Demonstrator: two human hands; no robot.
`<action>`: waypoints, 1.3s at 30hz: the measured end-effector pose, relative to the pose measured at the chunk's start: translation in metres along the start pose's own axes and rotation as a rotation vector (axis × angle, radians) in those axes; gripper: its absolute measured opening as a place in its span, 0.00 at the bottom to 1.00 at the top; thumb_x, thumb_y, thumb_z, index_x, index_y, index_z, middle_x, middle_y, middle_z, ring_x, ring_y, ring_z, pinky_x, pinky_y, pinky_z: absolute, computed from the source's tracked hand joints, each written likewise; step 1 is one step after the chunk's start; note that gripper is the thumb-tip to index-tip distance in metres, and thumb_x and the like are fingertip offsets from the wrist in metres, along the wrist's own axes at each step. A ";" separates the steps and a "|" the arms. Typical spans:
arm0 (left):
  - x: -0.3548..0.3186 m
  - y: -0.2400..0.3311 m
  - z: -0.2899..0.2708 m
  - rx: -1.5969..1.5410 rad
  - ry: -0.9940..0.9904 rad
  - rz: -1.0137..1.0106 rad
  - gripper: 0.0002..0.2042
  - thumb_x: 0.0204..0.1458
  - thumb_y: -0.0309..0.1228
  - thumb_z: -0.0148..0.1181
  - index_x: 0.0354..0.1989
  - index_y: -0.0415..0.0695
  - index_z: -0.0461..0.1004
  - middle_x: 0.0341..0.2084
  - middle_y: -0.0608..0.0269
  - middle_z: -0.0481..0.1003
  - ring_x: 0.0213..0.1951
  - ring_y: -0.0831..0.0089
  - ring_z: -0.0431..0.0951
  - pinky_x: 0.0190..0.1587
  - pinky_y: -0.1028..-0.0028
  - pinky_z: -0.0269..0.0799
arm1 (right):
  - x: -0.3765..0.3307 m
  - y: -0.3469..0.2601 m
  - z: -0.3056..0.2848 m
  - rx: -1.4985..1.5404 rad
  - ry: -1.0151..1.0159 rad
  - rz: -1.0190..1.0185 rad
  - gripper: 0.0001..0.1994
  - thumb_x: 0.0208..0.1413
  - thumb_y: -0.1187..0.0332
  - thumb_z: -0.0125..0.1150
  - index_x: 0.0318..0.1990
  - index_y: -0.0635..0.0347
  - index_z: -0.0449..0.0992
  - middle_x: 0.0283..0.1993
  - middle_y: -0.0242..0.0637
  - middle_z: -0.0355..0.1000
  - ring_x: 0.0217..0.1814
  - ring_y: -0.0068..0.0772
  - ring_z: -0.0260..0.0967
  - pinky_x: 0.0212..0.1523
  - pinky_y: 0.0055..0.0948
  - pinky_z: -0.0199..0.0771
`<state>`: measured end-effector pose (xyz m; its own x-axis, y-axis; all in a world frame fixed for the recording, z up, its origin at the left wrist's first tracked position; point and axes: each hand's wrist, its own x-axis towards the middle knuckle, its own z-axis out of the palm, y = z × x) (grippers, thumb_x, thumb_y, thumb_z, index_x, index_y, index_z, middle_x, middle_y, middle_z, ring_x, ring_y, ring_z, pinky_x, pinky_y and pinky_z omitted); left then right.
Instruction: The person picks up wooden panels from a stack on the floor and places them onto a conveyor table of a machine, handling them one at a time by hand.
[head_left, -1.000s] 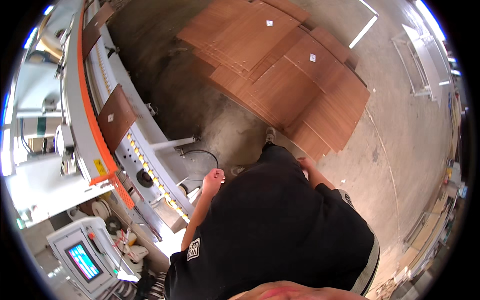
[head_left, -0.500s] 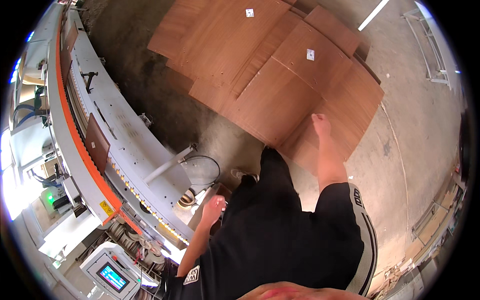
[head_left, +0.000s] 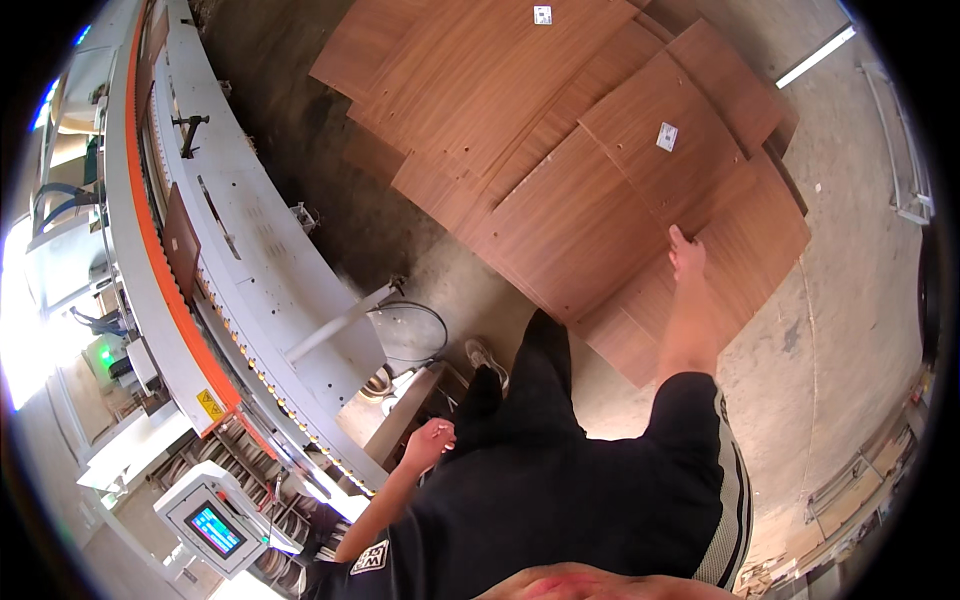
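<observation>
While the right hand [head_left: 686,252] reaches out at about one o'clock, its grip lies on the edge of a wood panel [head_left: 600,235] in the stack of brown veneered boards [head_left: 480,110]; the fingers curl at that edge, but whether they are clenched on it or only resting cannot be told from here. The left hand [head_left: 432,440] hangs loose at about eight o'clock, its grip released and holding nothing, close beside the end of the long grey machine [head_left: 250,260] with the orange stripe. The panel under the right hand lies flat on the pile on the concrete floor [head_left: 860,330], overlapped by neighbours toward twelve o'clock, one of which carries a small white label [head_left: 667,136]. To lift it well, I judge the fingers should get fully under the edge before any pull, and the free hand should come across to the opposite edge so the board rises level and does not drag on the veneer below. At seven o'clock stands a control panel with a blue screen [head_left: 213,528], and a black cable [head_left: 420,325] loops on the floor near the machine's foot.
</observation>
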<state>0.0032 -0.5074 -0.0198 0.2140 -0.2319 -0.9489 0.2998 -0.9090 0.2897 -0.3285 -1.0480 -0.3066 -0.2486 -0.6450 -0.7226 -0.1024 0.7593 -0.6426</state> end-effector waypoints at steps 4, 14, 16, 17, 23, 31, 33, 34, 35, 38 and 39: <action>0.009 0.002 -0.010 0.038 -0.001 0.086 0.08 0.63 0.32 0.54 0.43 0.40 0.73 0.30 0.62 0.77 0.31 0.75 0.79 0.36 0.75 0.75 | -0.083 0.021 -0.015 0.026 -0.198 0.132 0.20 0.51 0.64 0.76 0.45 0.61 0.72 0.33 0.30 0.70 0.25 0.20 0.63 0.19 0.20 0.65; 0.039 -0.020 -0.048 -0.074 -0.111 0.338 0.07 0.63 0.31 0.54 0.36 0.41 0.72 0.27 0.67 0.74 0.29 0.79 0.74 0.34 0.78 0.72 | -0.333 0.034 0.024 0.255 -0.317 0.000 0.16 0.55 0.66 0.70 0.49 0.58 0.74 0.43 0.30 0.73 0.37 0.22 0.69 0.35 0.28 0.74; 0.034 -0.008 -0.054 -0.107 -0.151 0.401 0.09 0.63 0.35 0.54 0.36 0.42 0.73 0.29 0.67 0.75 0.30 0.79 0.75 0.35 0.77 0.73 | -0.365 0.045 0.025 0.229 -0.367 0.056 0.19 0.56 0.66 0.69 0.53 0.59 0.73 0.45 0.31 0.74 0.41 0.23 0.72 0.38 0.29 0.76; 0.035 -0.006 -0.061 -0.123 -0.149 0.392 0.12 0.63 0.40 0.56 0.42 0.44 0.74 0.30 0.67 0.77 0.30 0.79 0.76 0.34 0.78 0.73 | -0.381 0.052 0.028 0.242 -0.450 0.064 0.19 0.57 0.66 0.68 0.54 0.59 0.72 0.45 0.31 0.75 0.42 0.24 0.72 0.38 0.29 0.75; -0.022 0.017 -0.103 -0.744 -0.257 0.523 0.16 0.64 0.40 0.56 0.54 0.43 0.71 0.47 0.66 0.77 0.45 0.75 0.77 0.46 0.71 0.75 | -0.512 0.071 0.059 0.103 -0.919 0.046 0.22 0.57 0.71 0.66 0.58 0.61 0.70 0.52 0.35 0.75 0.49 0.30 0.75 0.43 0.33 0.77; -0.068 -0.092 -0.171 -1.481 -0.039 0.764 0.17 0.58 0.31 0.62 0.55 0.47 0.72 0.51 0.66 0.77 0.53 0.67 0.77 0.57 0.63 0.73 | -0.594 0.101 0.163 -0.484 -1.442 0.140 0.32 0.51 0.70 0.72 0.63 0.67 0.67 0.58 0.40 0.72 0.61 0.35 0.69 0.62 0.35 0.68; -0.078 -0.131 -0.182 -1.534 0.066 0.831 0.17 0.56 0.30 0.63 0.54 0.45 0.72 0.50 0.62 0.77 0.53 0.66 0.77 0.57 0.60 0.74 | -0.613 0.109 0.197 -0.735 -1.539 0.069 0.32 0.50 0.66 0.74 0.61 0.68 0.68 0.55 0.41 0.74 0.58 0.35 0.71 0.58 0.34 0.70; -0.081 -0.152 -0.188 -1.588 0.084 0.849 0.17 0.56 0.30 0.62 0.55 0.44 0.72 0.50 0.61 0.77 0.52 0.66 0.77 0.57 0.59 0.74 | -0.628 0.115 0.212 -0.897 -1.556 0.006 0.32 0.49 0.64 0.75 0.60 0.69 0.68 0.53 0.42 0.75 0.55 0.35 0.72 0.55 0.33 0.72; -0.081 -0.174 -0.191 -1.622 0.133 0.865 0.17 0.56 0.30 0.62 0.55 0.44 0.72 0.49 0.61 0.77 0.52 0.66 0.78 0.57 0.59 0.74 | -0.644 0.122 0.226 -1.059 -1.568 -0.061 0.33 0.49 0.62 0.76 0.58 0.70 0.69 0.52 0.42 0.75 0.53 0.35 0.73 0.52 0.32 0.73; -0.101 -0.217 -0.202 -1.678 0.335 0.847 0.12 0.56 0.29 0.63 0.48 0.49 0.73 0.37 0.71 0.77 0.38 0.76 0.78 0.45 0.66 0.79 | -0.677 0.151 0.256 -1.228 -1.634 -0.235 0.28 0.50 0.58 0.76 0.51 0.69 0.73 0.43 0.38 0.77 0.42 0.27 0.73 0.44 0.28 0.73; -0.094 -0.243 -0.204 -1.699 0.370 0.823 0.11 0.56 0.28 0.63 0.46 0.50 0.73 0.34 0.73 0.77 0.36 0.78 0.77 0.41 0.68 0.78 | -0.678 0.170 0.263 -1.208 -1.663 -0.419 0.25 0.50 0.57 0.76 0.47 0.66 0.73 0.39 0.35 0.76 0.37 0.23 0.71 0.39 0.26 0.73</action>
<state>0.1000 -0.1941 0.0242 0.8429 -0.0814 -0.5319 0.4440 0.6638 0.6019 0.0761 -0.5043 0.0075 0.7753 0.3193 -0.5450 -0.5086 -0.1960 -0.8384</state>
